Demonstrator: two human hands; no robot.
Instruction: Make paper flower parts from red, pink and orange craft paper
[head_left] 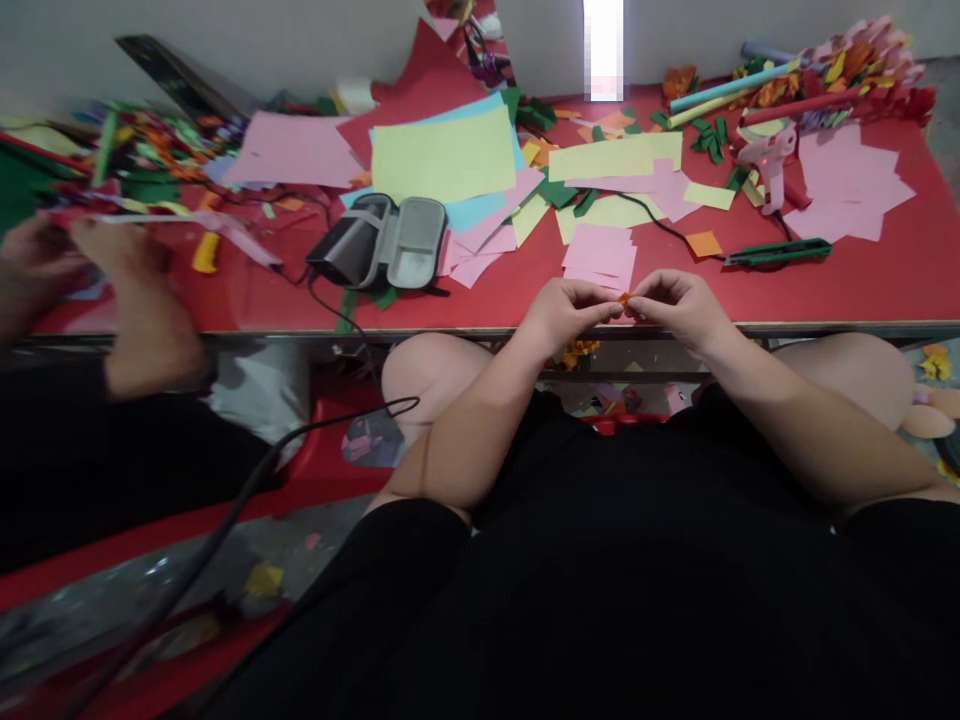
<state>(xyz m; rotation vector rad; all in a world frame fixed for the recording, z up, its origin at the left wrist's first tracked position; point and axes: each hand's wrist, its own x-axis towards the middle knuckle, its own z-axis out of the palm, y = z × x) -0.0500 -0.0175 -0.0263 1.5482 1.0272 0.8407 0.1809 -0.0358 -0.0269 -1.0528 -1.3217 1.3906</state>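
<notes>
Over the front edge of the red table (480, 305), my left hand (574, 310) and my right hand (675, 305) meet fingertip to fingertip. Both pinch a small piece of orange paper (625, 300), mostly hidden by the fingers. Just behind them lie several pink paper squares (598, 252). To the right, a green utility knife (780, 253) rests beside an orange paper square (703, 244). A pink glue gun (772, 170) with a lit red light stands behind the knife, its cord trailing on the table.
An open grey case (416, 240) sits left of centre, near yellow paper sheets (442, 160). Rolled paper and paper flowers (862, 65) pile up at the back right. At far left, a co-worker's hands (112, 250) work near another pink glue gun (240, 238). A black cable (247, 490) hangs at left.
</notes>
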